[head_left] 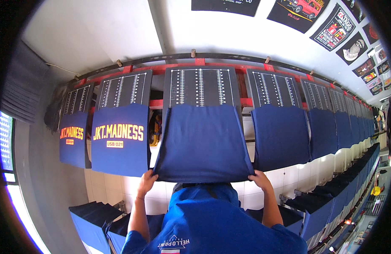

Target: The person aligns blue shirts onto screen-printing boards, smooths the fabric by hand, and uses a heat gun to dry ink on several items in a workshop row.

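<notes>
A navy blue cloth piece (201, 144), like part of a garment, is draped over the near portion of a black printing board (210, 88) right in front of me. White ruled scales run along the board's bare far part. My left hand (148, 182) pinches the cloth's near left corner, fingers closed on it. At the near right corner, my right hand (259, 179) grips the same cloth, also closed. The near edge hangs between my two hands, just in front of my body. Its sides show small folds along the board's edges.
On my left, a board carries navy cloth (119, 158) with orange and yellow printed lettering. To the right, plain navy cloth (280, 135) covers another board, with several more beyond. A red metal frame (199, 62) runs behind the boards. More cloth-covered boards (91, 216) stand behind me.
</notes>
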